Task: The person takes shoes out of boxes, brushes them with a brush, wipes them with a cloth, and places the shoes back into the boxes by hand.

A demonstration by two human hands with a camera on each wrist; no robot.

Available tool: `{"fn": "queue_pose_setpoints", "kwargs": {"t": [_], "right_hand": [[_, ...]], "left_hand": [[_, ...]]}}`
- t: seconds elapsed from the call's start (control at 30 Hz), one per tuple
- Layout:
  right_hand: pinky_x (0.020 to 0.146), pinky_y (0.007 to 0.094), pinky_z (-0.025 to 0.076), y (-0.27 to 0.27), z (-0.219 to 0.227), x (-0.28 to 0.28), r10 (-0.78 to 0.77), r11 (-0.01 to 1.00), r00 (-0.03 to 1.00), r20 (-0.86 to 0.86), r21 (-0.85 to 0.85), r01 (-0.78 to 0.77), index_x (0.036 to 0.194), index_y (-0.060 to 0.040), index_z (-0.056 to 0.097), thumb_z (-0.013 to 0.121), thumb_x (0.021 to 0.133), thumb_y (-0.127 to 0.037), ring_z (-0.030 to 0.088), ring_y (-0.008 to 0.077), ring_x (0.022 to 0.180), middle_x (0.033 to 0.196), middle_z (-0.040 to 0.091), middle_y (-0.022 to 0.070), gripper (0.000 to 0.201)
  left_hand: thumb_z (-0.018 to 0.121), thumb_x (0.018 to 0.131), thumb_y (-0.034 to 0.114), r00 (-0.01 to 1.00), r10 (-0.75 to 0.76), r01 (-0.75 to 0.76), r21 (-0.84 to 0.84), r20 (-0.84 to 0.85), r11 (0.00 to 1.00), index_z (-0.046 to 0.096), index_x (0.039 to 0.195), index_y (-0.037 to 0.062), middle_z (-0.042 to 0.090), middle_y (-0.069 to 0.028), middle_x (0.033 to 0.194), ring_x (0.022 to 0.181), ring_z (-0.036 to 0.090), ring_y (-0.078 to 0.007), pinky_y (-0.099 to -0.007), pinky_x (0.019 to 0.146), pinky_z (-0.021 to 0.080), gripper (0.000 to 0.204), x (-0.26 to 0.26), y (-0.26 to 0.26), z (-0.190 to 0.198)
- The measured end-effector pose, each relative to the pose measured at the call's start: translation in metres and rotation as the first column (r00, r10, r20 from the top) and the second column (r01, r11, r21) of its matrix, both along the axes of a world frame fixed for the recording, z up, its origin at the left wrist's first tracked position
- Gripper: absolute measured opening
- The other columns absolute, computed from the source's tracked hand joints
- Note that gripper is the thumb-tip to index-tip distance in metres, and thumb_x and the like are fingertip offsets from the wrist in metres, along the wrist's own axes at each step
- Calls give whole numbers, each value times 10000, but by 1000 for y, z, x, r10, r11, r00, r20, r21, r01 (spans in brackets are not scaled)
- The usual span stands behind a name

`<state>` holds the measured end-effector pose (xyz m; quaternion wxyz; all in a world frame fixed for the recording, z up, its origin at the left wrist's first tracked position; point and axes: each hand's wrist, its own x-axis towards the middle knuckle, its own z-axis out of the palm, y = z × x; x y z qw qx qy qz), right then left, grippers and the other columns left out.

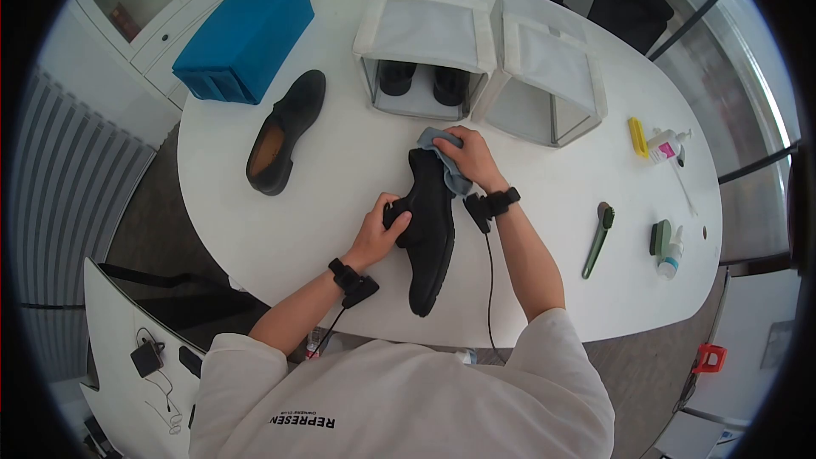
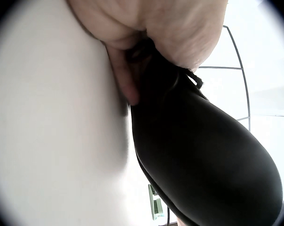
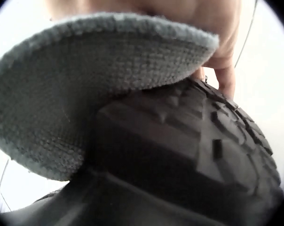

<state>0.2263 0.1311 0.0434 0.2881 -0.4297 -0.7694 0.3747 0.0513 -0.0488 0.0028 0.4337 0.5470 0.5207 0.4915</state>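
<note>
A black lace-up shoe (image 1: 429, 234) lies on its side, its sole facing right and its rounded toe (image 2: 212, 165) towards the person. My left hand (image 1: 378, 234) grips it by the opening near the laces; some of those fingers are hidden inside or behind the leather. A grey-blue cloth (image 1: 442, 153) is bunched under my right hand (image 1: 472, 157), which holds it against the far end of the shoe. Close up in the right wrist view, the cloth (image 3: 99, 56) drapes over the edge of the treaded sole (image 3: 217, 141).
Another black shoe (image 1: 287, 132) with a tan insole lies left. Two pale fabric boxes (image 1: 425, 30) stand behind, one holding black footwear (image 1: 396, 78). A blue case (image 1: 246, 34) is back left. To the right are a green brush (image 1: 599, 240), bottles (image 1: 665, 149) and a yellow item (image 1: 637, 136).
</note>
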Motion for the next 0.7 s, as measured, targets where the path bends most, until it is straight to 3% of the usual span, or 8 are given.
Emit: {"fn": "queue_pose_setpoints", "kwargs": {"t": [0.13, 0.3, 0.4, 0.6, 0.7], "right_hand": [[733, 377, 497, -7, 1, -3, -80, 995, 997, -8, -59, 80, 975, 30, 664, 645, 849, -272, 658, 342, 777, 834, 674, 214, 328], [742, 413, 499, -20, -1, -8, -194, 976, 979, 68, 114, 185, 973, -17, 690, 635, 853, -314, 647, 389, 817, 852, 669, 226, 325], [750, 424, 499, -25, -2, -5, -190, 961, 975, 118, 226, 160, 974, -42, 701, 638, 850, -329, 640, 396, 823, 852, 667, 226, 319], [751, 410, 508, -42, -1, 15, -215, 957, 975, 51, 212, 200, 961, -49, 714, 638, 846, -328, 650, 379, 811, 839, 671, 220, 311], [754, 399, 513, -53, 2, 26, -222, 952, 972, 71, 231, 201, 966, -52, 715, 640, 842, -319, 657, 371, 805, 856, 680, 203, 304]], "left_hand": [[574, 939, 285, 1000, 3, -3, -4, -5, 1000, 473, 1066, 19, 611, -79, 848, 795, 569, -122, -276, 745, 461, 312, 1, 0, 3], [580, 934, 293, 999, 26, -25, 63, -19, 998, 490, 1039, 21, 594, -72, 865, 820, 550, -121, -280, 766, 454, 305, 2, 2, -1], [586, 929, 302, 1000, 1, -1, 2, 23, 1000, 498, 1032, 24, 581, -56, 860, 818, 534, -115, -272, 767, 449, 310, 2, 2, -2], [610, 911, 334, 999, -45, 44, 48, 15, 998, 525, 1038, 31, 576, -39, 872, 825, 525, -107, -262, 760, 443, 339, 2, -2, 6], [623, 901, 346, 994, -109, 109, -28, 5, 994, 529, 1050, 33, 577, -39, 876, 815, 525, -103, -259, 747, 445, 359, 1, -5, 9]]}}
